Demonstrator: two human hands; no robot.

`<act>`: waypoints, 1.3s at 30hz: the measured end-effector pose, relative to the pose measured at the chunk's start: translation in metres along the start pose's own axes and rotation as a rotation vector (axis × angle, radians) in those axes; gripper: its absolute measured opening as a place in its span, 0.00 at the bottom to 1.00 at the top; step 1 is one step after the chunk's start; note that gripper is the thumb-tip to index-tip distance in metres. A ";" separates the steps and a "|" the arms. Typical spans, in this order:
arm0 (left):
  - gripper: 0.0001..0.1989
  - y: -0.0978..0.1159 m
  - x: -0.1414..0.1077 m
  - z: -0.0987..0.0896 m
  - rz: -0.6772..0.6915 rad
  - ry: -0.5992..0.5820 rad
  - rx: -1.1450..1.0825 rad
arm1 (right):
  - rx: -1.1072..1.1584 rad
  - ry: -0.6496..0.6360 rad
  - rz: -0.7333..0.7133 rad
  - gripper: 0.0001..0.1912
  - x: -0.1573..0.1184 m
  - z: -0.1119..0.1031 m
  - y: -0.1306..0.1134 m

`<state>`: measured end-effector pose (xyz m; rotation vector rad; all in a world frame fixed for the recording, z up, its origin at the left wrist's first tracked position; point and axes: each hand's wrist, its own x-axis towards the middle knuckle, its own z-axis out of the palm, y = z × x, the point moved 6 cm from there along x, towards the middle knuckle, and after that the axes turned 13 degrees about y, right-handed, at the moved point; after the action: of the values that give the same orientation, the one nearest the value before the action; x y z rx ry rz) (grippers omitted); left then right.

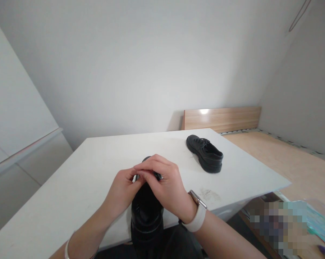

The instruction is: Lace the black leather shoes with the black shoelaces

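Note:
A black leather shoe (147,212) stands at the near edge of the white table, its heel toward me and its toe pointing away. Over its lacing my left hand (126,189) and my right hand (162,176) meet, fingertips pinched together at the shoelace. The right fingers arch over the left ones and hide most of the lace and the toe. A second black lace-up shoe (205,153) rests apart, farther back on the right, with its lace tied in a bow. Neither hand touches that one.
The white table (78,187) has a dark smudge (209,194) near its right front edge. Beyond it on the right lie a wooden bed board (281,154) and a wooden headboard (221,118). Blurred items and a teal packet (321,219) are at the lower right.

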<state>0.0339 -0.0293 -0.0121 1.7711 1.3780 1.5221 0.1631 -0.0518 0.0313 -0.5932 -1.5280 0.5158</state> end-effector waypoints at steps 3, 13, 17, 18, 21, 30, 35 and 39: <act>0.10 0.002 0.000 -0.002 0.004 -0.019 -0.045 | 0.005 -0.125 0.000 0.10 -0.001 0.006 -0.006; 0.13 0.043 -0.018 -0.008 0.763 -0.031 0.169 | -0.264 -0.251 0.181 0.13 -0.012 -0.014 0.039; 0.13 0.046 -0.026 -0.008 0.956 0.072 0.264 | -0.202 -0.293 0.228 0.12 -0.021 -0.014 0.049; 0.12 0.046 -0.027 -0.008 0.987 0.083 0.280 | -0.177 -0.275 0.239 0.11 -0.021 -0.015 0.049; 0.10 0.041 -0.032 -0.009 1.045 0.083 0.322 | -0.116 -0.249 0.277 0.09 -0.021 -0.017 0.051; 0.10 0.040 -0.034 -0.013 1.028 0.084 0.320 | -0.114 -0.252 0.223 0.09 -0.017 -0.017 0.049; 0.15 0.043 -0.032 -0.014 0.968 0.057 0.311 | -0.329 -0.151 0.082 0.12 -0.017 -0.015 0.037; 0.14 0.042 -0.029 -0.016 0.874 0.106 0.275 | -0.249 -0.104 0.123 0.10 -0.019 -0.015 0.039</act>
<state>0.0392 -0.0759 0.0130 2.7205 0.9027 1.9078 0.1807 -0.0350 -0.0081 -0.8682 -1.6747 0.4587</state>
